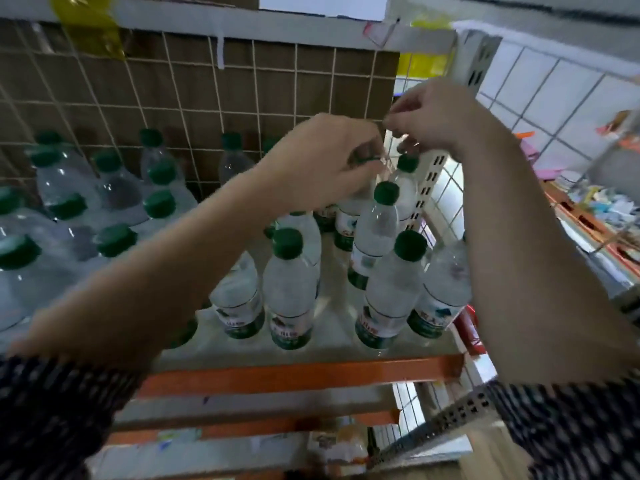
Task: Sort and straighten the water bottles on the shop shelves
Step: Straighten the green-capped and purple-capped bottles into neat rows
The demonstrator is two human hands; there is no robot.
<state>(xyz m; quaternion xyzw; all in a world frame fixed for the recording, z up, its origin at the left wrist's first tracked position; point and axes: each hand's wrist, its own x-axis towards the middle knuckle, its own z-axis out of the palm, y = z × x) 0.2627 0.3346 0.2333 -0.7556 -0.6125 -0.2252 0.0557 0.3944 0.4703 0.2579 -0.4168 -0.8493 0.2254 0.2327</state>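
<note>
Clear water bottles with green caps stand on a shelf with an orange front edge (294, 373). My left hand (325, 164) reaches to the back right and grips the green cap of one bottle (346, 220). Just above and to the right, my right hand (433, 116) has curled fingers that pinch something thin and pale by the wire mesh; what it is I cannot make out. In front stand several loose bottles, among them one (291, 282) in the middle and one (393, 289) to its right, slightly tilted.
A shrink-wrapped pack of bottles (69, 209) fills the shelf's left side. A wire mesh back (207, 91) and a perforated white post (429, 188) bound the shelf. Another rack with mixed goods (588, 206) stands to the right, against a tiled wall (554, 91).
</note>
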